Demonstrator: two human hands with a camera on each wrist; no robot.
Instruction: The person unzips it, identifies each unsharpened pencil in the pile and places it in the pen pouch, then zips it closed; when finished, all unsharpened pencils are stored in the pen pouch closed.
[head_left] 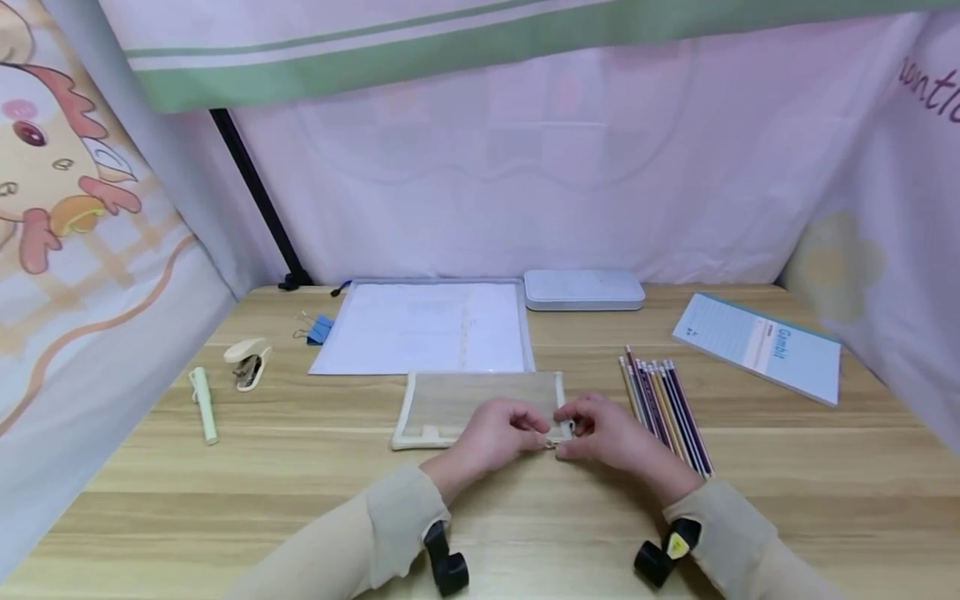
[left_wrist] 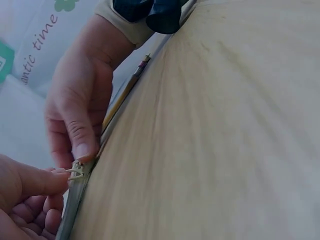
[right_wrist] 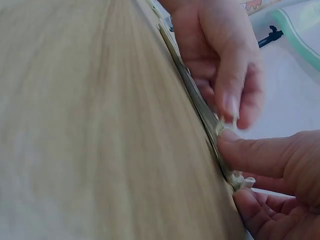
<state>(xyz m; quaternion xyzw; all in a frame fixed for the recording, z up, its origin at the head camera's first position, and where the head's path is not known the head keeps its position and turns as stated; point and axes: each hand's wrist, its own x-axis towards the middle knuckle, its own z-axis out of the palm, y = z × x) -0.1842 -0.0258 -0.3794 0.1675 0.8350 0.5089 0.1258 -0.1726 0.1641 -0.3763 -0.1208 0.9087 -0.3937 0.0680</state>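
A see-through mesh zip pouch (head_left: 472, 400) with a pale border lies flat on the table, its zipper along the near edge. At the pouch's near right corner, my left hand (head_left: 497, 435) pinches the small zipper pull (left_wrist: 75, 173) between thumb and forefinger. Close beside it, my right hand (head_left: 609, 435) grips the corner of the pouch, the thumb on the near edge and the fingers over the right side. In the right wrist view the pouch's edge (right_wrist: 200, 107) runs between the two hands, and a small light tab (right_wrist: 245, 181) shows by the right fingers.
Several pencils (head_left: 663, 400) lie by my right forearm. Behind the pouch are a folder with white paper (head_left: 420, 329) and a pale flat case (head_left: 585, 289). A blue notepad (head_left: 757, 346) sits far right; a blue binder clip (head_left: 320, 330), stapler (head_left: 248, 364) and light green pen (head_left: 204, 408) sit left.
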